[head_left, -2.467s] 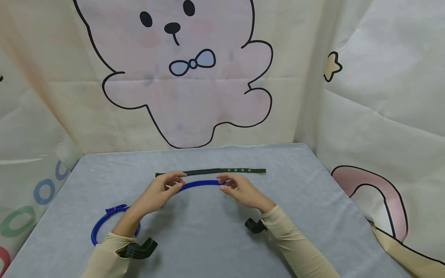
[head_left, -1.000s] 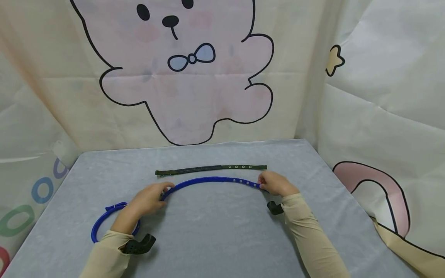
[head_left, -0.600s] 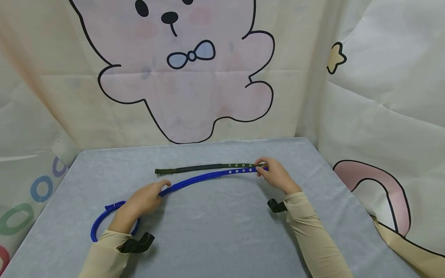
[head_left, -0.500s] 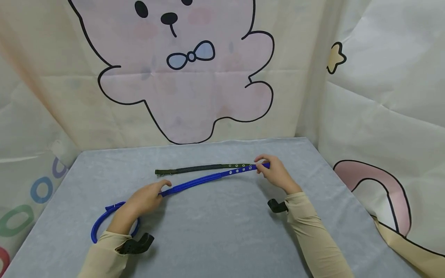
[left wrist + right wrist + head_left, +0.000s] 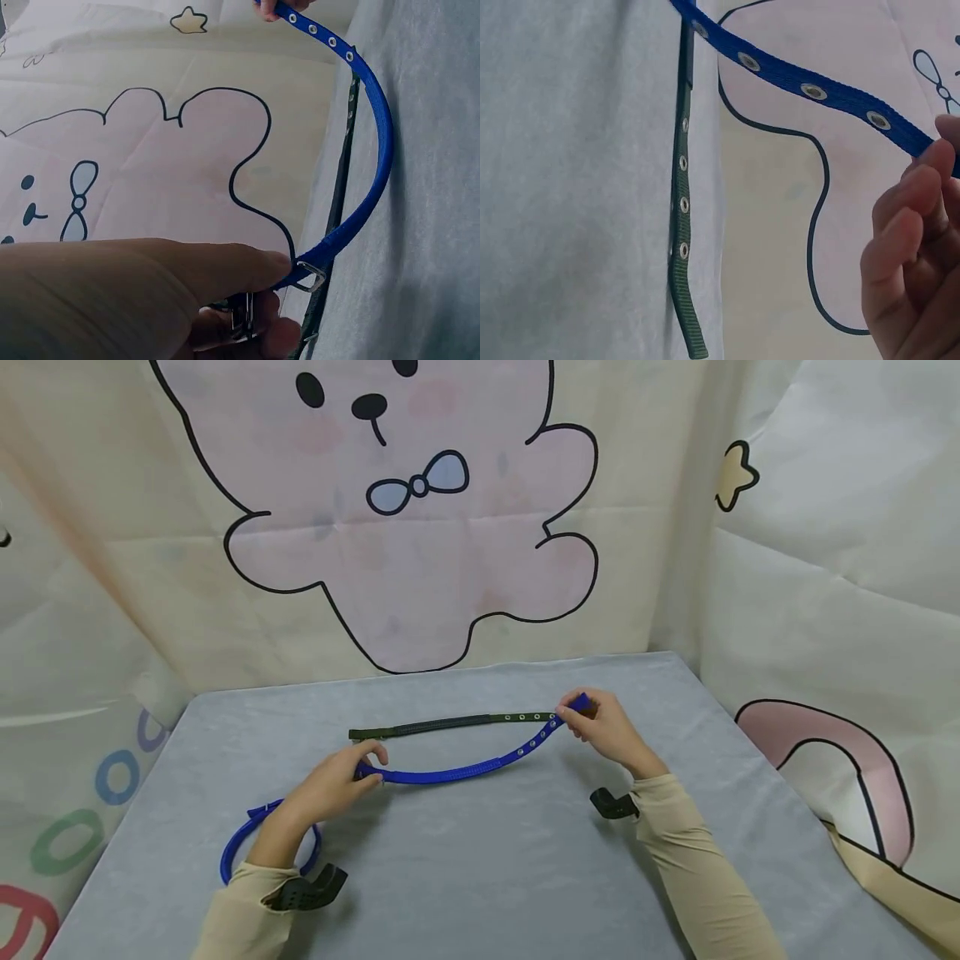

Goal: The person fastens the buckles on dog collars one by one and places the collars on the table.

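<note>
A blue collar strap (image 5: pixel 465 768) with metal eyelets sags between my two hands above the grey table (image 5: pixel 480 868). My left hand (image 5: pixel 347 779) pinches its buckle end (image 5: pixel 309 276); the metal buckle shows under my thumb in the left wrist view. My right hand (image 5: pixel 600 720) pinches the strap's eyelet tip (image 5: pixel 900 127), lifted off the table. Behind it a dark green collar strap (image 5: pixel 457 722) lies flat and straight, its eyelets (image 5: pixel 681 202) showing in the right wrist view.
A second blue collar (image 5: pixel 243 843), closed in a loop, lies on the table by my left forearm. Cloth with a cartoon bear (image 5: pixel 405 518) hangs behind the table and at both sides. Black wrist mounts (image 5: pixel 611 803) sit on both sleeves.
My right hand slid along the blue strap to its eyelet tip and raised it toward the back right. The strap went from an upward arch to a sagging curve. The left hand stayed at the buckle.
</note>
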Available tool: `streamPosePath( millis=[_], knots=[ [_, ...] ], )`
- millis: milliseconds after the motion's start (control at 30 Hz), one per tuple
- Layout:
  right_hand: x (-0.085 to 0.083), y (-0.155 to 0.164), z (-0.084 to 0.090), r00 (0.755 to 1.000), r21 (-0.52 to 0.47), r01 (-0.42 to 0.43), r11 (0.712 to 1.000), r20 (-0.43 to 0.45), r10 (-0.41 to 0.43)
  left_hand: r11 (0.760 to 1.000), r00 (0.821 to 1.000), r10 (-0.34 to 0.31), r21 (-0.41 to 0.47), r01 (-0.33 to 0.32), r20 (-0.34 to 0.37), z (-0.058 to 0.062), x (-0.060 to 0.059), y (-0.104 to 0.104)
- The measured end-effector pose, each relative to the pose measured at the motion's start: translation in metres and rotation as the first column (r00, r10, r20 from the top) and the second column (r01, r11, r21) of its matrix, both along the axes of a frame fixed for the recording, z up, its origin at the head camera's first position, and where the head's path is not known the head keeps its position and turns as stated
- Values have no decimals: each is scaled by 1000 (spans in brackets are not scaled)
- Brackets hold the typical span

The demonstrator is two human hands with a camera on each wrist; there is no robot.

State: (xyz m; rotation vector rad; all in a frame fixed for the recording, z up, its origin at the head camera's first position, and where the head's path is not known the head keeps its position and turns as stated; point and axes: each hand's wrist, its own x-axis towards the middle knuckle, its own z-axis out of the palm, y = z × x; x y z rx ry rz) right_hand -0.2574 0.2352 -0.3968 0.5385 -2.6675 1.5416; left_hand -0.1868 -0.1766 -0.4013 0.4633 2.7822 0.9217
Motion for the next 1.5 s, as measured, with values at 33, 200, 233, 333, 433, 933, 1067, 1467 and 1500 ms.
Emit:
streamPosePath(
  millis=[33,200,233,333,433,933,1067,1467,1500],
  knots=[
    [0,0,0,1000,3,-11,1000,-4,11,1000,1000,-2,11,2,-8,-1,-1,0],
    [2,-3,3,998,17,-65,998,-3,66,995,999,-31,99,33,-18,-6,-3,-2],
    [2,-4,3,997,19,-74,997,-1,74,991,999,-37,128,38,-16,-6,-3,-2],
    [4,-6,6,995,35,-99,994,-1,99,975,997,-71,209,71,-8,-6,-4,-5],
    [5,-7,8,987,34,-158,987,-1,158,955,994,-110,280,103,10,-3,-4,-7],
    [13,-16,13,972,27,-233,972,8,233,920,999,-34,389,46,-37,5,-4,1],
    [15,-21,12,967,32,-254,967,18,253,921,998,25,389,3,-65,7,-3,4],
    [23,-47,0,945,-22,-325,946,24,325,851,990,91,525,-19,-111,3,-1,18],
    [25,-50,0,946,-24,-324,946,21,324,842,987,110,539,-29,-119,2,-1,19]
  ],
)
